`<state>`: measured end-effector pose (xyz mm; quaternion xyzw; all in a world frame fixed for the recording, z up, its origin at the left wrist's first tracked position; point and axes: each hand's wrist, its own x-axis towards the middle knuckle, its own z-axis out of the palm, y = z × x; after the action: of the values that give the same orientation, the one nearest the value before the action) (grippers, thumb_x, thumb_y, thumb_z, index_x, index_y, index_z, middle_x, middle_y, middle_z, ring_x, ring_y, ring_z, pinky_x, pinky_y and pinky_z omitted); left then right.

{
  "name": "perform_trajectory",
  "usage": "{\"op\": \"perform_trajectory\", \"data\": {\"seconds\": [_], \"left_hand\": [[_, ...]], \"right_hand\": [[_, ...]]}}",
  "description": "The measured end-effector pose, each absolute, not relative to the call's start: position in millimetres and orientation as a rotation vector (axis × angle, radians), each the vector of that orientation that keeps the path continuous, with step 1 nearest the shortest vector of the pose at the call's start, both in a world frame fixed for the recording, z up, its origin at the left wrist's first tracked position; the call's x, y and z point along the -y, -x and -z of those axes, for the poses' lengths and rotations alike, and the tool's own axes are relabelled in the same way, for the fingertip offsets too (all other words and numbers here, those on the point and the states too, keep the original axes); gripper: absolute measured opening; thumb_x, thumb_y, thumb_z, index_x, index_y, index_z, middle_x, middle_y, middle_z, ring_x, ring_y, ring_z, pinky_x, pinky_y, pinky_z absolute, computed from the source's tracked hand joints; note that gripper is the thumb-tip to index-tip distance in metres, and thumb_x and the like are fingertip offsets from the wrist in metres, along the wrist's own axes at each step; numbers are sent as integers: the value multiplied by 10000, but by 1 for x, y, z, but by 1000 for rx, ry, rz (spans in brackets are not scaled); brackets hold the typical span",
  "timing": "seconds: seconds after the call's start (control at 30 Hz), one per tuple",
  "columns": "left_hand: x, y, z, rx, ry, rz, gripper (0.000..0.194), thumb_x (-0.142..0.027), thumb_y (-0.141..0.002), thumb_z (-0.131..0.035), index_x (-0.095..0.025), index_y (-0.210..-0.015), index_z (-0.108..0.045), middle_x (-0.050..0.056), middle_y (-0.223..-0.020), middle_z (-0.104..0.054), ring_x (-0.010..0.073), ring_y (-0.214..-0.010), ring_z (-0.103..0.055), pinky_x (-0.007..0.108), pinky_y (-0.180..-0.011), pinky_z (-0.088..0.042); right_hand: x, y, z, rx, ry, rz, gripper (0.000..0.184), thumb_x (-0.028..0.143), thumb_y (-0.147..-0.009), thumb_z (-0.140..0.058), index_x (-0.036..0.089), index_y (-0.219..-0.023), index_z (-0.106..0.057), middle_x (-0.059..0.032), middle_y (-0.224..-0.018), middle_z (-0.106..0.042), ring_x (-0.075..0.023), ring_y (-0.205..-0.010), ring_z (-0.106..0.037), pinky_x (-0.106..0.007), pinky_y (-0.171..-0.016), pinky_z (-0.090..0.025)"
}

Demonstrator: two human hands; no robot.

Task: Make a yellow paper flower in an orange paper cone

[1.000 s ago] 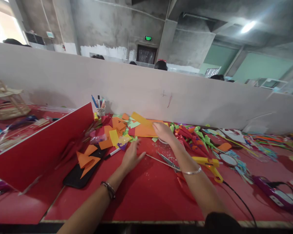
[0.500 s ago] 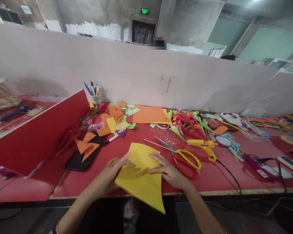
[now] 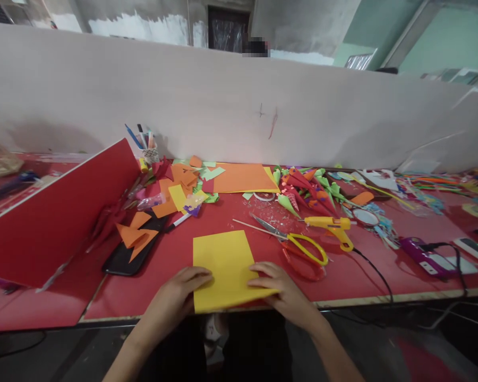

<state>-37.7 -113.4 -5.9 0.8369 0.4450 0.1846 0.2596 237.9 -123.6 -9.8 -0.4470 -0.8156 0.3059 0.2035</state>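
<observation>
A yellow craft sheet (image 3: 223, 257) lies at the front of the red table, its near edge bent up a little over the table's edge. My left hand (image 3: 178, 292) pinches its left side, thumb on top and the other fingers partly hidden. On the right side, my right hand (image 3: 281, 292) grips the sheet near its lower corner, with fingers on top. Just beyond my right hand lie scissors (image 3: 307, 249) with yellow handles, blades pointing away to the left. A thin stick (image 3: 255, 227) rests beside the blades.
Right of the scissors is a yellow glue gun (image 3: 330, 225) with a black cord. Orange sheets (image 3: 241, 178) and felt-like cones (image 3: 306, 191) lie along the white partition (image 3: 175, 101). At left are orange scraps (image 3: 137, 233), a black phone-like slab (image 3: 121, 261) and a red board (image 3: 63, 212).
The yellow sheet has turned from slanted to nearly square with the table and lies flatter. Both hands have shifted to its lower side edges. The view has tilted down slightly.
</observation>
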Motion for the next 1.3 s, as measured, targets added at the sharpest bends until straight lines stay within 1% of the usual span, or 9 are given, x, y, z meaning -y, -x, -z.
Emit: {"op": "perform_trajectory", "data": {"seconds": [0.1,0.23,0.3,0.4,0.47,0.53,0.63,0.77,1.3], "left_hand": [[107,37,10,-1251,-2199,-559,260,-225,-825,-420,-252,-954,-644,28,-1021,-625,148,-920,-587,236,-808,-464],[104,32,16,-1512,-2155,-594,251,-332,-812,-461,-212,-859,-676,42,-946,-660,173,-817,-628,222,-686,-485],[104,29,18,-1646,-2162,-584,267,-362,-810,-462,-204,-830,-677,51,-929,-661,182,-806,-626,232,-670,-476],[104,24,19,-1838,-2171,-513,302,-398,-815,-446,-190,-724,-644,45,-790,-646,175,-734,-606,244,-636,-442],[104,22,17,-1923,-2187,-437,349,-430,-808,-445,-181,-605,-580,27,-671,-600,162,-659,-573,246,-597,-404],[104,21,16,-1965,-2200,-395,385,-447,-803,-446,-178,-535,-509,8,-614,-548,145,-608,-534,243,-562,-362],[104,21,15,-1987,-2208,-426,376,-441,-803,-452,-176,-537,-478,-3,-631,-520,133,-610,-508,242,-557,-328],[106,20,17,-2013,-2190,-452,359,-423,-810,-449,-177,-550,-476,-7,-647,-512,130,-616,-493,245,-558,-309],[107,15,15,-2140,-2237,-341,327,-357,-836,-414,-182,-569,-484,-6,-641,-497,137,-618,-480,258,-572,-291]], "right_hand": [[114,-231,14,2114,1216,-804,214,305,-832,-483,250,-979,-628,-56,-1028,-609,-183,-979,-522,-347,-871,-404],[102,-218,19,1919,1386,-715,191,293,-822,-486,201,-858,-650,-63,-883,-637,-188,-870,-555,-327,-801,-429],[98,-212,21,1871,1485,-708,211,316,-816,-486,188,-780,-649,-67,-865,-628,-190,-850,-557,-310,-773,-432],[95,-207,21,1856,1611,-640,287,352,-818,-476,177,-623,-594,-54,-779,-589,-169,-750,-548,-267,-670,-423],[95,-204,22,1884,1689,-533,322,360,-816,-480,178,-553,-522,-30,-695,-538,-149,-668,-515,-246,-592,-386],[94,-202,23,1922,1745,-421,345,356,-816,-486,182,-520,-448,-5,-625,-484,-135,-614,-475,-236,-547,-339],[92,-199,24,1975,1781,-320,353,343,-823,-485,182,-522,-396,13,-587,-449,-127,-598,-443,-232,-547,-300],[91,-196,25,2006,1838,-232,358,359,-832,-469,181,-535,-381,13,-591,-453,-124,-594,-427,-235,-554,-277],[91,-191,25,2120,1990,31,331,367,-843,-452,180,-570,-466,-3,-602,-511,-128,-579,-455,-243,-523,-235]]}}
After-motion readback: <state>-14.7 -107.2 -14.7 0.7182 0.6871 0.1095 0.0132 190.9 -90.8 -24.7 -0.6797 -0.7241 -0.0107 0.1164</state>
